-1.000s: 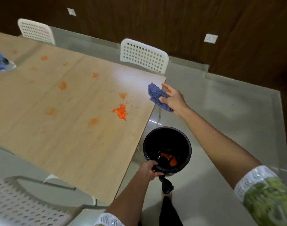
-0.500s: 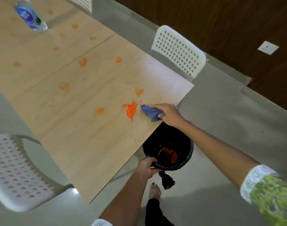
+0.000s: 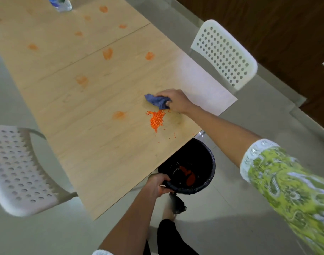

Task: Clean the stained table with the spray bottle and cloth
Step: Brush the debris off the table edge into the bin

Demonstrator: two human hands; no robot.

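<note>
My right hand (image 3: 176, 101) grips a crumpled blue cloth (image 3: 157, 101) and presses it on the light wooden table (image 3: 102, 148), just behind a pile of orange crumbs (image 3: 157, 120). Faint orange stains (image 3: 107, 53) dot the tabletop. My left hand (image 3: 157, 184) holds the rim of a black bin (image 3: 203, 159), which sits partly under the table's near edge and has orange crumbs inside. The base of the spray bottle (image 3: 60, 3) stands at the far left top of the table, mostly cut off.
A white perforated chair (image 3: 225, 52) stands at the table's far side, another (image 3: 15, 172) at the near left. My foot and dark trouser leg (image 3: 168, 234) are on the grey tiled floor. A dark wooden wall runs behind.
My right hand brought the cloth down from the air onto the table and shifted it behind the crumb pile. The crumbs have spread toward the edge. My left hand kept hold of the bin.
</note>
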